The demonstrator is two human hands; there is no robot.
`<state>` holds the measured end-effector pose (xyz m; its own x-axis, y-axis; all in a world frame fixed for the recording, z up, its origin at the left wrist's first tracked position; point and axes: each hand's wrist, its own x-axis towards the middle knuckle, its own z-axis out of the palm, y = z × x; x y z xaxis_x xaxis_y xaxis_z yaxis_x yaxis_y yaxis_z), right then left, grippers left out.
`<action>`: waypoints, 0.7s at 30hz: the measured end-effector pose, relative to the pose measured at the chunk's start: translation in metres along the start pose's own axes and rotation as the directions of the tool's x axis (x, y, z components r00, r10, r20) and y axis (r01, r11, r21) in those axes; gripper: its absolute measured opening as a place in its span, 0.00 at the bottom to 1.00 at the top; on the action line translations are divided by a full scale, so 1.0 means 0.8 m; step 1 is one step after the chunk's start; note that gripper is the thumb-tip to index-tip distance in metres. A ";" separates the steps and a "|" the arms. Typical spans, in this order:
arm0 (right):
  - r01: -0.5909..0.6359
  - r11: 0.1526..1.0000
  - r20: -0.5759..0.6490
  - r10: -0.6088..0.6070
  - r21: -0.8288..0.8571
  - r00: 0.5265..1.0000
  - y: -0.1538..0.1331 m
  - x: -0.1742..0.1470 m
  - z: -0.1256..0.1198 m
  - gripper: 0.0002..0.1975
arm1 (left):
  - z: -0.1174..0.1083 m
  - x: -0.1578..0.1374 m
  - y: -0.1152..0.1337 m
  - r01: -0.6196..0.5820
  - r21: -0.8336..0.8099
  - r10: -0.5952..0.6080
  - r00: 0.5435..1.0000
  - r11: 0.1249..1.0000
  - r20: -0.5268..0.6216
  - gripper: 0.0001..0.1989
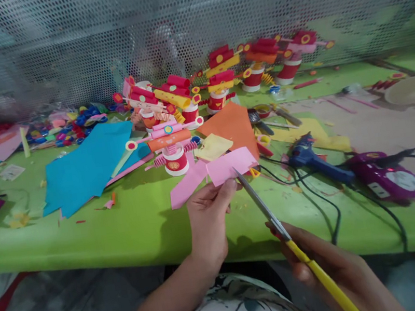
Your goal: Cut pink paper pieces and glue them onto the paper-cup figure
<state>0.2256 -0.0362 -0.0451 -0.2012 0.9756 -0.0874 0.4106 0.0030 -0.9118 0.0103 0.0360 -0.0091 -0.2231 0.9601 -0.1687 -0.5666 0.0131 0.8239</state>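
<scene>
My left hand point(210, 217) pinches the lower edge of a pink paper piece point(228, 166) between thumb and fingers, above the table's front part. In my right hand point(327, 268) is a pair of scissors with yellow handles point(332, 285). The metal blades point up and left, and their tip lies at the pink paper near my left thumb. Whether the blades are apart is hard to tell. Behind the paper lie another pink strip point(187, 184), a pale yellow paper point(213, 146) and an orange sheet point(231, 125). A red cup figure with rolled paper point(175, 160) stands just beyond.
Blue sheets point(88, 161) lie on the green table point(98, 241). Several similar paper figures point(216, 88) stand along the perforated screen point(85, 33). A blue glue gun point(319, 161) with black cords and a purple power strip point(392, 176) lie to the right.
</scene>
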 end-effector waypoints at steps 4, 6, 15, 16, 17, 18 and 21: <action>-0.005 1.000 0.046 0.005 -0.004 0.999 -0.013 -0.003 0.001 0.32 | 0.002 -0.001 0.003 0.022 -0.008 -0.022 0.999 1.000 0.027 0.09; -0.012 1.000 0.019 0.013 -0.009 1.000 -0.017 -0.006 0.003 0.32 | 0.004 -0.001 0.004 0.042 -0.018 -0.041 0.999 0.999 0.033 0.08; 0.020 0.998 -0.045 -0.022 -0.052 0.999 0.002 -0.002 0.000 0.31 | 0.003 -0.004 0.008 0.077 -0.012 -0.076 0.996 0.997 0.043 0.08; 0.022 0.998 -0.039 -0.024 -0.062 0.999 0.003 -0.001 0.000 0.31 | 0.003 -0.004 0.008 0.075 -0.012 -0.074 0.996 0.997 0.043 0.08; 0.021 0.998 -0.037 -0.023 -0.062 0.999 0.002 -0.001 0.000 0.31 | 0.003 -0.003 0.007 0.072 -0.012 -0.071 0.997 0.997 0.043 0.08; 0.012 0.998 -0.056 -0.015 -0.058 0.998 0.000 -0.001 0.002 0.31 | 0.003 -0.003 0.007 0.069 -0.012 -0.069 0.997 0.998 0.044 0.08; -0.033 0.999 -0.184 0.027 -0.029 0.982 -0.010 -0.005 0.015 0.34 | 0.003 -0.003 0.008 0.071 -0.014 -0.070 0.996 0.997 0.049 0.08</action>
<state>0.2127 -0.0424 -0.0424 -0.0226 0.9991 -0.0364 0.4425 -0.0226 -0.8965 0.0091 0.0347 -0.0025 -0.1433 0.9694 -0.1995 -0.5920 0.0776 0.8022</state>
